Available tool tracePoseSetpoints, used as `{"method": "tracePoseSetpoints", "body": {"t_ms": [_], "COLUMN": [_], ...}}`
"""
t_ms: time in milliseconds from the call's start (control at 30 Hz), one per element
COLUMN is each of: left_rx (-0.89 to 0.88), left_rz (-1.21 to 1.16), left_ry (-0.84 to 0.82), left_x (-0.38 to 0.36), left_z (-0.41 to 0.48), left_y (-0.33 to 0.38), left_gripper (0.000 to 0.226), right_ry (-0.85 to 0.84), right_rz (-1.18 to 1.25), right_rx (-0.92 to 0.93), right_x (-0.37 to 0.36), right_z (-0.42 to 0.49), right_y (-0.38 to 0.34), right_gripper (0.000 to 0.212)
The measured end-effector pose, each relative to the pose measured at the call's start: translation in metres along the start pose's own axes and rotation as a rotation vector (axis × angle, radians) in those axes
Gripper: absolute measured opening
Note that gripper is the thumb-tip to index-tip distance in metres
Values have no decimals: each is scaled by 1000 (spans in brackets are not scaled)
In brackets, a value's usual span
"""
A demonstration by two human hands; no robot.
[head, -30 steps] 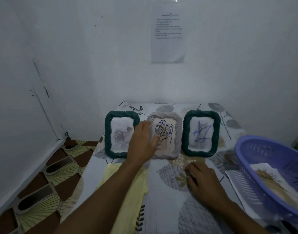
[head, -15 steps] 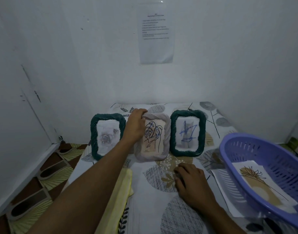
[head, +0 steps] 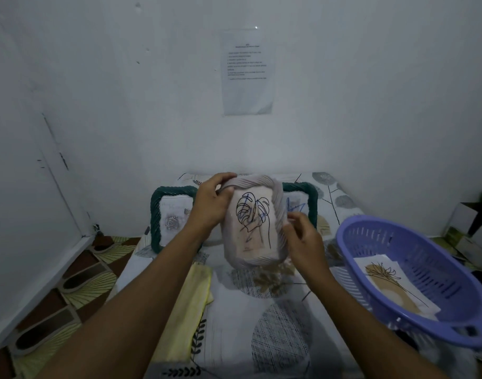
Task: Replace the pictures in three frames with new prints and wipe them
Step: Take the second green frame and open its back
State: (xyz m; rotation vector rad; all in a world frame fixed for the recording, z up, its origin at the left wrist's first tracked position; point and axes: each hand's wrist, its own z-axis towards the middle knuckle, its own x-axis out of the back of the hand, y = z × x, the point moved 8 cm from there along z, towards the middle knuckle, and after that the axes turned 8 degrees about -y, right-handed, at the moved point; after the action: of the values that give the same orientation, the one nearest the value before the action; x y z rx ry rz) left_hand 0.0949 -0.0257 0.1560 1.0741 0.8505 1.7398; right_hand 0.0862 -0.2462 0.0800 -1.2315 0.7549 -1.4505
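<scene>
I hold the pale grey frame (head: 252, 222) with a black leaf line drawing up off the table. My left hand (head: 211, 205) grips its top left corner. On its right edge my right hand (head: 302, 237) has its fingers curled around the rim. Behind it two dark green frames stand against the wall: the left green frame (head: 170, 216) shows a rose picture, the right green frame (head: 301, 203) has blue lines and is half hidden. A new print (head: 395, 289) with a brown plant drawing lies in the purple basket (head: 414, 326).
A folded yellow cloth (head: 189, 305) lies on the leaf-patterned tablecloth (head: 261, 337) under my left forearm. White walls close in at the back and left, with a printed sheet (head: 246, 72) taped up. Cardboard boxes (head: 469, 233) sit at far right. Tiled floor lies left.
My left hand has lifted the grey frame from its place between the green frames toward me. My right hand rose from the table and took hold of the frame's right edge.
</scene>
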Motion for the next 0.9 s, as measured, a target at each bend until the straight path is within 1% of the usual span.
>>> {"method": "tracePoseSetpoints", "body": {"t_ms": [67,200,267,333,367,433,500,533,600,633,667,733,833,900], "left_rx": [49,203,238,246,251,260,254,244,241,253,268,291,273,223], "left_rz": [-101,-475,-458,-429,-433,-411,-349,-324,-297,-300,-308,-320,-311,-296], "left_ry": [23,41,11,-31,-40,-23,14,29,44,45,42,29,-30,-102], "left_x": [-2,-8,-13,-19,-20,-21,-22,-23,-26,-28,-31,-35,-40,-43], "left_z": [-11,-40,-57,-71,-76,-80,-83,-83,-84,-83,-82,-80,-81,-82], "left_y": [-2,-10,-11,-14,-15,-17,-15,-12,-6,-5,-5,-4,5,12], "left_gripper": [29,23,18,21,21,22,23,22,21,20,20,22,22,16], "right_ry": [42,41,50,51,53,71,94,92,34,-1,-21,-24,-7,16], "right_rz": [160,325,371,356,307,93,-121,-186,-289,-342,-386,-431,-473,-455], "right_rx": [-60,-160,-163,-179,-188,-151,-12,73,216,265,300,333,333,288], "right_x": [4,4,6,8,8,8,5,1,-13,-19,-24,-26,-23,-16], "right_z": [-6,-20,-25,-28,-29,-31,-35,-39,-48,-51,-55,-57,-55,-51], "right_y": [-4,-3,-8,-9,-7,-7,-18,-27,-49,-56,-63,-68,-70,-67], "right_gripper": [23,23,22,24,27,36,39,37,30,30,35,42,32,26]}}
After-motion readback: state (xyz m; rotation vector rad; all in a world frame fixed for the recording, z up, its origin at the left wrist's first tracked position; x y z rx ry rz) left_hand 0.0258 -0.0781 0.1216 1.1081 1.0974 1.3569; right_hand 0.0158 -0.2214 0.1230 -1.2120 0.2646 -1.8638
